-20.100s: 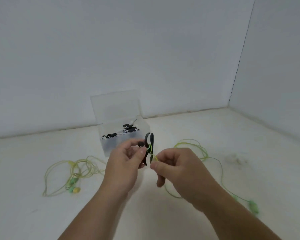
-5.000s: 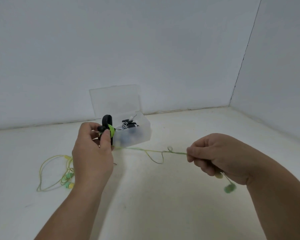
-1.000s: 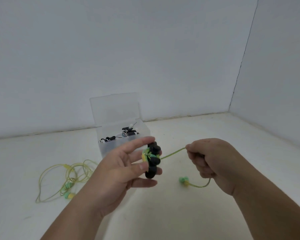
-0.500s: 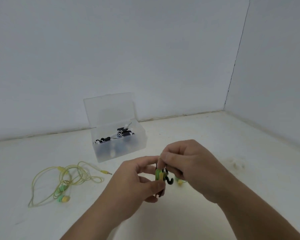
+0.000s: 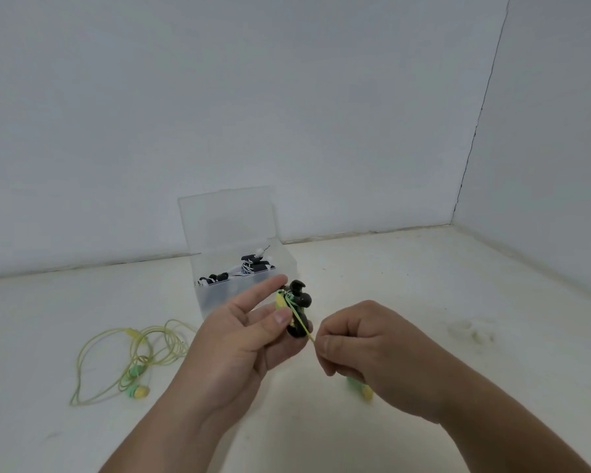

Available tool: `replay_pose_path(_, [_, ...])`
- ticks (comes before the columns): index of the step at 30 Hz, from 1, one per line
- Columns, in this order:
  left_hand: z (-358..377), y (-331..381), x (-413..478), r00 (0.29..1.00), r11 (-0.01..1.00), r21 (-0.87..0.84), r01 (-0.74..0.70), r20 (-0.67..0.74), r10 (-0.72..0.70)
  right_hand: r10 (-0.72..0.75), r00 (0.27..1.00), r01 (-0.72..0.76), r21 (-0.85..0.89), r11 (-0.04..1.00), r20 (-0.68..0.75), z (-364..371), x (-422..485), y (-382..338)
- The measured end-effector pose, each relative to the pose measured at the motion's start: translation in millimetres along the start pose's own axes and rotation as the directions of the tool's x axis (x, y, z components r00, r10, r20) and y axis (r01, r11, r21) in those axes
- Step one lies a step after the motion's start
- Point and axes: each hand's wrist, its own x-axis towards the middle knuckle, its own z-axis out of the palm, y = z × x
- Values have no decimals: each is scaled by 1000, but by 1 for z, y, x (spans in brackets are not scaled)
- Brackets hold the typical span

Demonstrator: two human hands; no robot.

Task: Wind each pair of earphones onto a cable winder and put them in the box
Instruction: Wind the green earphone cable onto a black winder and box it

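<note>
In front of the clear box [image 5: 284,268], you wind green earphones [image 5: 365,392].
Your left hand [image 5: 239,339] pinches the black cable winder [image 5: 299,298] steady; your right hand [image 5: 365,349] pinches the cable [image 5: 303,328] taut so wraps sit tight.

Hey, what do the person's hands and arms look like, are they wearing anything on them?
The left hand and right hand are bare: no gloves, rings or bracelets show. The left forearm and right forearm are also uncovered, with no sleeve or watch down to the picture's edge. The nails that show are short and unpainted.
</note>
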Motion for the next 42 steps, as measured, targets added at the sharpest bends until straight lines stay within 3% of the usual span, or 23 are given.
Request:
replay_pose_path(4, [-3,3,-1,998,999,37,4,64,-6,140,989,-137,55,989,-49,-4,2,4])
replay_pose_path(7, [-6,4,-2,991,992,127,-7,136,-10,248,954,-212,210,954,-166,-12,5,12])
replay_pose_path(10, [-6,2,-4,969,967,254,-2,241,-61,300,935,-219,358,907,-188,-17,6,14])
replay_pose_path(14, [-1,-8,-5,958,895,447,-2,258,-127,296,936,-199,409,890,-189,-14,8,14])
replay_pose_path(19, [3,-14,-5,972,836,549,5,193,-133,169,970,-110,305,946,-173,-9,5,8])
replay_pose_path(23, [4,-14,-4,997,897,441,23,51,-51,44,993,-23,182,983,-110,-4,1,2])
replay_pose_path(26, [2,-11,-1,999,957,290,27,-28,-20,29,997,-20,115,993,-74,-1,-1,0])
replay_pose_path(33, [0,-7,1,999,995,97,37,-7,-37,111,994,-110,77,991,-8,2,1,1])
replay_pose_path(38, [0,-8,1,1000,996,83,24,5,-25,103,994,-106,96,990,35,0,1,0])
replay_pose_path(42, [1,-5,-1,999,996,81,32,32,-34,189,982,-188,72,980,-5,-2,1,3])
